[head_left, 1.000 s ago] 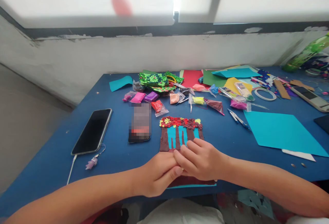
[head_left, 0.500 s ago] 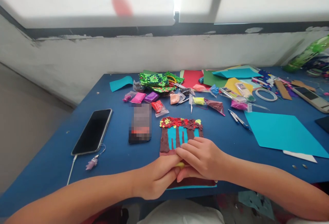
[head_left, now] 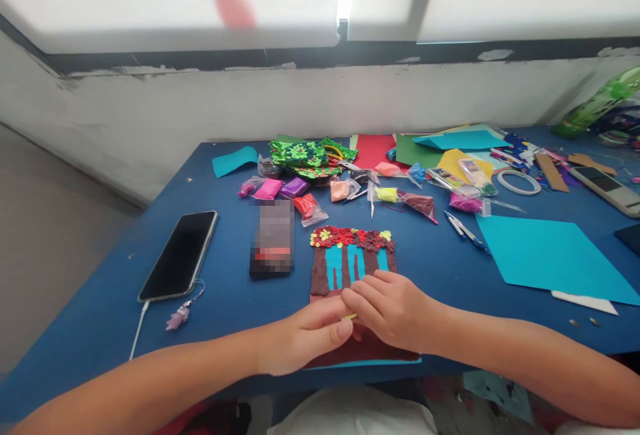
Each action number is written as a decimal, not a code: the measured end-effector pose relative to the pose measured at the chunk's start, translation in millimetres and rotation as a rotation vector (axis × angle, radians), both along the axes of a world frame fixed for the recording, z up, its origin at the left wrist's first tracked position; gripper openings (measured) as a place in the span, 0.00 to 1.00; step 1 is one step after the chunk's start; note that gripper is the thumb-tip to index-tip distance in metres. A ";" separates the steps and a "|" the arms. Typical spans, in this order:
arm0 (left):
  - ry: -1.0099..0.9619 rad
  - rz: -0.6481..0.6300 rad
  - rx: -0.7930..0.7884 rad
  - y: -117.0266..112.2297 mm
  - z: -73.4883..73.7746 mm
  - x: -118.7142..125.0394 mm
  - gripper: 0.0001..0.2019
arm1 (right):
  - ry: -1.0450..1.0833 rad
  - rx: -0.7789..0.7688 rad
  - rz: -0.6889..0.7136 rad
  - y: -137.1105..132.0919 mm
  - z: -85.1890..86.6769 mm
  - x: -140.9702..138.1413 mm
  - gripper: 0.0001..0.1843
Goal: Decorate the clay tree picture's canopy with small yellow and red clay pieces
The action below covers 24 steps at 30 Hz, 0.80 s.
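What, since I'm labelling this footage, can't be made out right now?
Head view, yellow bit: mostly hidden between the left hand and right hand.
Head view, decorated panel: its lower middle is covered by both hands.
Head view, dark device: screen blurred by pixelation.
Head view, green bottle: top cut off by right edge.

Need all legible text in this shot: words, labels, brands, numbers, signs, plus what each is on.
None legible.
Pixelated phone: screen masked, unreadable.
Black-screened phone: no text visible.
Flat clear packs: any print too small to read.
Beige device at far right: any markings too small to read.
Green bottle: too blurred to read any label.
Brown-and-blue craft piece: no lettering on the visible part.
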<state>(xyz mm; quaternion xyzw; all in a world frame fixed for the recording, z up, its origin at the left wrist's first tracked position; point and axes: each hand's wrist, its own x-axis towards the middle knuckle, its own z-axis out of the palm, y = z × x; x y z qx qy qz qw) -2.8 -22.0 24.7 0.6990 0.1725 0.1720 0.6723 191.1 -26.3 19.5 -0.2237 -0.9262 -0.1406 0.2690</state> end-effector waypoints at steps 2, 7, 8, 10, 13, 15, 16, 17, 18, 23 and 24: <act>-0.007 -0.009 0.007 -0.2 -1.8 -0.7 0.21 | -0.006 0.013 0.001 -0.2 -0.1 -1.2 0.14; 0.088 0.004 0.076 -0.4 -6.1 -1.4 0.23 | -0.029 0.022 0.014 -2.6 1.3 0.0 0.13; 0.107 0.008 0.096 -0.5 -5.5 -1.2 0.24 | -0.032 0.023 0.020 -3.1 1.2 0.5 0.13; 0.144 0.016 0.114 -1.0 -2.3 -0.4 0.25 | -0.029 0.023 0.031 -3.7 0.8 1.2 0.12; 0.173 0.042 0.070 -1.7 4.5 1.2 0.26 | -0.007 0.040 0.037 -2.4 0.5 2.0 0.11; 0.165 0.087 0.033 -1.6 7.1 2.1 0.26 | -0.003 0.054 0.034 -0.3 1.2 2.8 0.11; 0.156 0.110 0.019 -1.4 7.4 2.4 0.26 | -0.009 0.054 0.035 0.9 1.8 3.3 0.12; 0.155 0.133 0.003 -1.1 7.1 2.6 0.26 | -0.017 0.044 0.036 2.0 2.6 3.8 0.13; 0.155 0.149 -0.019 -0.8 6.5 2.9 0.25 | -0.024 0.027 0.038 3.0 3.5 4.4 0.17; 0.058 0.210 -0.161 -1.0 1.5 5.2 0.20 | 0.003 0.060 0.014 4.4 8.6 7.2 0.20; 0.017 0.238 -0.201 -1.4 0.6 5.7 0.19 | 0.017 0.091 0.018 4.5 9.7 7.8 0.16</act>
